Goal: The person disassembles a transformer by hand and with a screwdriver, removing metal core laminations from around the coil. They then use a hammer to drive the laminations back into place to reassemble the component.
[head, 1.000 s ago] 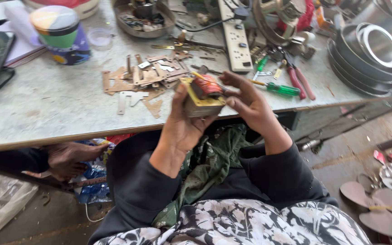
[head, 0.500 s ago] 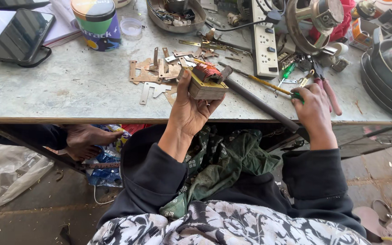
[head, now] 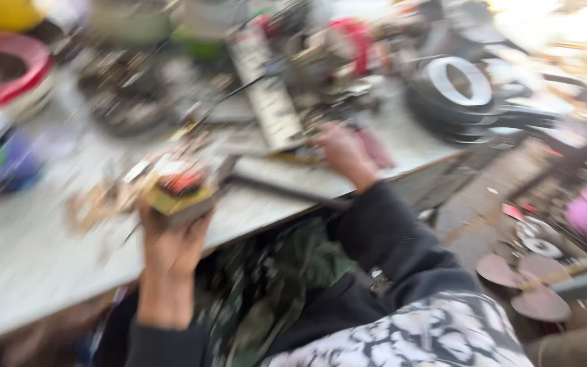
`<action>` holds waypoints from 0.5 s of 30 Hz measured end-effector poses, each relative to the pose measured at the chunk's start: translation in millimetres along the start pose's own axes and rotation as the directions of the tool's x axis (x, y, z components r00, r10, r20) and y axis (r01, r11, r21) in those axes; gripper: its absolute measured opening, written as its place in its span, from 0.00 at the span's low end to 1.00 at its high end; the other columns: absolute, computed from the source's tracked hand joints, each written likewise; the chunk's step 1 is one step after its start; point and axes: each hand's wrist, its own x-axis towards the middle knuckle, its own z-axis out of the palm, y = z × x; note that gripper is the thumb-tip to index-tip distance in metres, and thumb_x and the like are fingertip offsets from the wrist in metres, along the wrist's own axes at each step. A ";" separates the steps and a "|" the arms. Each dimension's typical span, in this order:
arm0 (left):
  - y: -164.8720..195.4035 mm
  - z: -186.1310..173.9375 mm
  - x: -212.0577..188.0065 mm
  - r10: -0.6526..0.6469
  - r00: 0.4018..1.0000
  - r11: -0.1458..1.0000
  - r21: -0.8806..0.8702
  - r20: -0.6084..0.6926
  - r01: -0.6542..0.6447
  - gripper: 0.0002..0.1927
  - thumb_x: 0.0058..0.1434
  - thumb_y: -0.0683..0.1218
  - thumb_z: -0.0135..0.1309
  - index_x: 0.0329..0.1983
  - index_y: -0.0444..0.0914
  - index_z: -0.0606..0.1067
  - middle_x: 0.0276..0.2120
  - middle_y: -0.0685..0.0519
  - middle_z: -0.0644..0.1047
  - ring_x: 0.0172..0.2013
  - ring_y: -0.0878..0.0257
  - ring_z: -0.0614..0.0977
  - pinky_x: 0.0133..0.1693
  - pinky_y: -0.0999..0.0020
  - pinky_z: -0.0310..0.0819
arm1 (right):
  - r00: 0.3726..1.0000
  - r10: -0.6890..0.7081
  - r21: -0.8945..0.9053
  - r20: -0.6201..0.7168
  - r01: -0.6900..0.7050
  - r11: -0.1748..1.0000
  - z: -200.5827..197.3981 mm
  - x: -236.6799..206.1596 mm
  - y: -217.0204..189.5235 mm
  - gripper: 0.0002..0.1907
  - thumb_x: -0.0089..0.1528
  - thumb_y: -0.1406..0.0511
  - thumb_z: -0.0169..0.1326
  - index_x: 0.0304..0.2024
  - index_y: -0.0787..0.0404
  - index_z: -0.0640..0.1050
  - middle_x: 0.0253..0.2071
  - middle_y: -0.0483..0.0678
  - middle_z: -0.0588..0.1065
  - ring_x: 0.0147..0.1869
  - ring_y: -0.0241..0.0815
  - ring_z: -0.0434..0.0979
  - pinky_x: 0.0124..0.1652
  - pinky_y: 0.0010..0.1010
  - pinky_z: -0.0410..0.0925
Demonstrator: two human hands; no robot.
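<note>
Your left hand [head: 171, 241] is gripping a small block-shaped transformer core [head: 179, 194], yellowish at the sides with red winding showing on top, and is holding it raised just over the near edge of the table [head: 28, 272]. That grip is matching the view of half a second ago; the block is not being set down.

Your right hand [head: 341, 153] is now lying further in over the table, among the hand tools beside the white power strip [head: 266, 102], where half a second ago it was at the table edge near the green-handled screwdriver. A long dark bar [head: 287, 190] is lying on the table between your two hands. In my judgement you are fetching a tool while keeping the core ready.

The camera is swinging hard, so the whole view is smearing. I cannot tell whether the right hand is open or closing on anything, nor which tool it is touching. The loose metal plates [head: 103, 200] beside the core are reading only as a brownish blur. The stacked dark pans [head: 456, 95] at right are just recognisable.
</note>
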 end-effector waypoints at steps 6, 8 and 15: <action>12.6 24.9 -9.4 0.013 0.992 1.000 -0.018 -0.126 -0.015 0.47 0.54 0.69 0.65 0.67 0.36 0.67 0.58 0.44 0.75 0.60 0.48 0.77 0.64 0.44 0.72 | 0.980 -0.097 0.001 -0.173 0.099 0.995 -26.1 3.6 -17.4 0.11 0.57 0.73 0.53 0.40 0.58 0.81 0.53 0.49 0.77 0.60 0.49 0.75 0.57 0.38 0.68; 13.9 31.3 -10.8 0.014 0.989 1.000 -0.019 -0.144 -0.017 0.48 0.53 0.70 0.65 0.67 0.35 0.67 0.57 0.42 0.75 0.60 0.47 0.77 0.64 0.44 0.72 | 0.984 -0.037 0.059 -0.172 0.048 0.997 -32.9 1.1 -20.7 0.10 0.60 0.73 0.52 0.42 0.59 0.81 0.51 0.49 0.77 0.59 0.49 0.75 0.57 0.39 0.68; 12.5 40.3 -17.0 0.032 0.992 0.998 0.060 -0.119 -0.025 0.48 0.55 0.72 0.61 0.69 0.38 0.65 0.58 0.42 0.74 0.60 0.45 0.76 0.62 0.38 0.70 | 0.992 -0.022 0.097 -0.126 0.035 0.995 -43.4 -1.9 -18.8 0.17 0.55 0.76 0.49 0.44 0.59 0.81 0.46 0.50 0.76 0.56 0.52 0.76 0.55 0.41 0.68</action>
